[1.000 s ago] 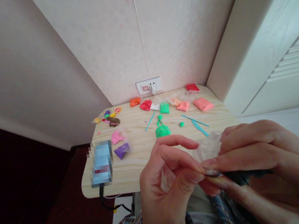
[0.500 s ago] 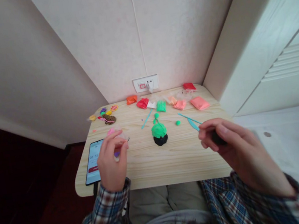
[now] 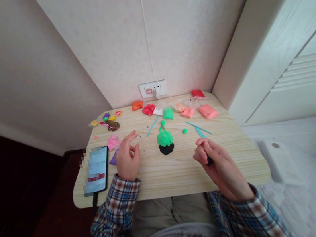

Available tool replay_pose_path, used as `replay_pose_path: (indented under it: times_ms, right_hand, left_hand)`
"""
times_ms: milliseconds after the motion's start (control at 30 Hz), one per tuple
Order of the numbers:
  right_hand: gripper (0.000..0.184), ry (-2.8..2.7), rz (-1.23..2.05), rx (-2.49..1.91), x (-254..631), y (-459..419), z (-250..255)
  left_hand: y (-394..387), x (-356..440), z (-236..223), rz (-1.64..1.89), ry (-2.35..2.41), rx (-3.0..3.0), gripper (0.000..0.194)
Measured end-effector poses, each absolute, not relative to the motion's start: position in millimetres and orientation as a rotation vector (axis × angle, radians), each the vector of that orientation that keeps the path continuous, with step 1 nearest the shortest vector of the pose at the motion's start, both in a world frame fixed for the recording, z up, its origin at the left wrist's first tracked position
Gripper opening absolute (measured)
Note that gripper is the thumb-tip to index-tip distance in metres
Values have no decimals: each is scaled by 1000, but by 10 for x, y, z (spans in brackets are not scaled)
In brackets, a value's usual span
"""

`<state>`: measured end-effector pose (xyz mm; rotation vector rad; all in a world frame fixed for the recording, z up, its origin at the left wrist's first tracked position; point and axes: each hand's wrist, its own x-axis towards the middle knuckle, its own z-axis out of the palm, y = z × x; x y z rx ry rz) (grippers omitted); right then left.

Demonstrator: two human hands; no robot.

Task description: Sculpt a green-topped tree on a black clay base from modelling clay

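My left hand (image 3: 127,158) rests on the wooden table (image 3: 179,171) with its fingers loosely apart and nothing in them, beside a purple clay bag (image 3: 113,158) and a pink clay bag (image 3: 113,142). My right hand (image 3: 213,161) is closed in a fist around a small piece of black clay (image 3: 210,161) just above the table. Between the hands stands a clay figure (image 3: 165,142), green on top and black below.
A phone (image 3: 95,171) lies at the table's left edge. Several clay bags (image 3: 207,111) and small clay shapes (image 3: 112,124) line the far side near a wall socket (image 3: 153,89). Teal modelling tools (image 3: 199,128) lie right of the figure. A white cabinet stands at the right.
Both hands came apart from in front of the camera and went down to the table. The left hand let go of the clear wrapper; the right kept the black clay.
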<state>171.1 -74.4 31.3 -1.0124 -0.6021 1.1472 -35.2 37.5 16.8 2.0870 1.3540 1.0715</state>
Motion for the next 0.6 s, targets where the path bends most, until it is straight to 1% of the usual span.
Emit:
replay_pose_path:
  times_ms: [67,133,200,300,367,467,533,600]
  right_hand:
    - [22,-580,1144,-977,1625,-727,327]
    - [24,-580,1132,-942,1517,-723,371]
    - [27,-617,1101,-904,1395,-743,418]
    - [35,-768,996,-874,1229,-820,462]
    - [43,-945,911,-911,1172,-874,480]
    - [56,-1309,748,-1043,1197,-886,517]
    - [60,-1469,585,-1120,1256,-844,541]
    - [62,-1510,466,-1170,1300,-808,555]
  left_hand:
    - [161,-253,243,1266,1306,1817,26]
    - [-89,-73,349,1374,1135,1513,24]
    - [-302,162,477,1350,904,1232,25]
    - [-457,492,639,1263,680,930,39]
    - [-494,621,678,1250,653,875,46]
    - [-604,672,622,1194,747,934,45]
    - [-722,656,569,1119,749,943,46]
    - [-818,632,558,1083,707,911,51]
